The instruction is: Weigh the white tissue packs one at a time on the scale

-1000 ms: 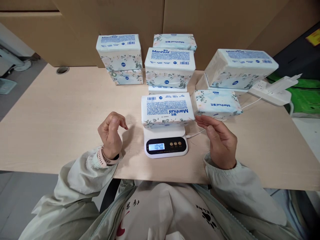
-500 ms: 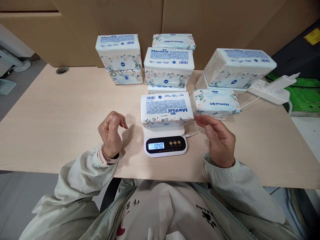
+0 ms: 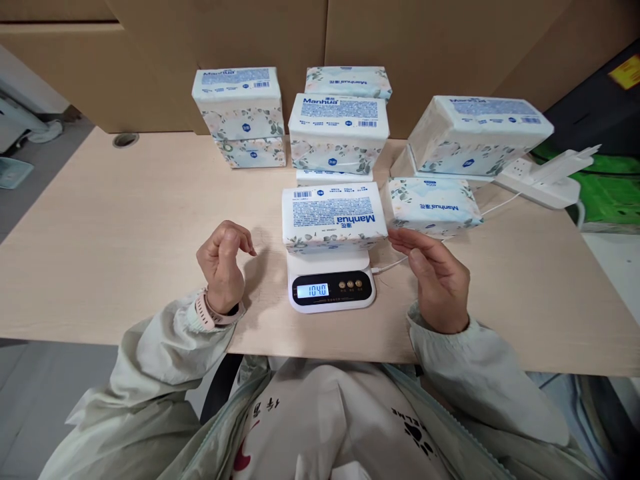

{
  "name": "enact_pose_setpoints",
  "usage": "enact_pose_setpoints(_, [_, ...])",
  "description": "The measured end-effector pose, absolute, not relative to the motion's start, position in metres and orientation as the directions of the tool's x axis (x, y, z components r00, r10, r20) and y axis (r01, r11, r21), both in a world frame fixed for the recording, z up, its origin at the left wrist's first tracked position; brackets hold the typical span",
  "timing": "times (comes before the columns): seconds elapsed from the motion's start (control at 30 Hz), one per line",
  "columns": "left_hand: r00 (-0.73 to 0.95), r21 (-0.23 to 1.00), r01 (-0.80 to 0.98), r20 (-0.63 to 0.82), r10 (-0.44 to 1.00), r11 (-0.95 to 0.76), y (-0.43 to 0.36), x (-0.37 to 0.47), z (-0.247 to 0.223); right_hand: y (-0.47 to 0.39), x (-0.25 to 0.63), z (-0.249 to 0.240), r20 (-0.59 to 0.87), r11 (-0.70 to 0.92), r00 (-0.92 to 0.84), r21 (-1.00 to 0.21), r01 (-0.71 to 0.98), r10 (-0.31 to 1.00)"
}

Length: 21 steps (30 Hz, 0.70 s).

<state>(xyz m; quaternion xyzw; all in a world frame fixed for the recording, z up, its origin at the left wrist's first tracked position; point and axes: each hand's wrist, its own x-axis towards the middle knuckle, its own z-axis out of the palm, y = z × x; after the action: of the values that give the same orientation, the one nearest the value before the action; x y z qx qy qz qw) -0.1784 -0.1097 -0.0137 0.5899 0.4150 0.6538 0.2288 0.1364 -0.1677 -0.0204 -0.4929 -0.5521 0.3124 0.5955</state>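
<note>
the left hand is loosely curled — the right hand straighter, pointing inward.

Reads "104.0" on the scale display, centre of the frame. Says "Manhua" upside down on the pack atop the scale and the right-of-centre pack; upright on the upper-left pack and upper-centre pack.

Pale green jacket, gathered cuffs; white shirt, black-red print; pink wristband on left
</note>
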Motion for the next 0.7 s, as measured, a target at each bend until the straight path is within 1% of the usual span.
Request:
enact_pose_setpoints(0.27, [-0.206, 0.819, 0.235, 0.569, 0.796, -0.524, -0.1111, -0.1767, -0.0109, -0.1671, 0.1365, -0.0205, 0.35, 0.315, 0.199, -0.931, 0.186, 0.916])
enact_pose_setpoints(0.5, [-0.224, 0.832, 0.196, 0.552, 0.803, -0.518, -0.112, -0.178, -0.0111, -0.1676, 0.1355, -0.0201, 0.356, 0.327, 0.186, -0.929, 0.171, 0.916])
enact_pose_setpoints(0.6, [-0.195, 0.87, 0.162, 0.492, 0.849, -0.466, -0.1125, -0.1797, -0.0113, -0.1661, 0.134, -0.0223, 0.36, 0.336, 0.157, -0.928, 0.16, 0.92])
enact_pose_setpoints(0.7, [-0.113, 0.927, 0.108, 0.371, 0.922, -0.36, -0.1131, -0.1791, -0.0137, -0.162, 0.1315, -0.0266, 0.358, 0.343, 0.08, -0.927, 0.151, 0.93])
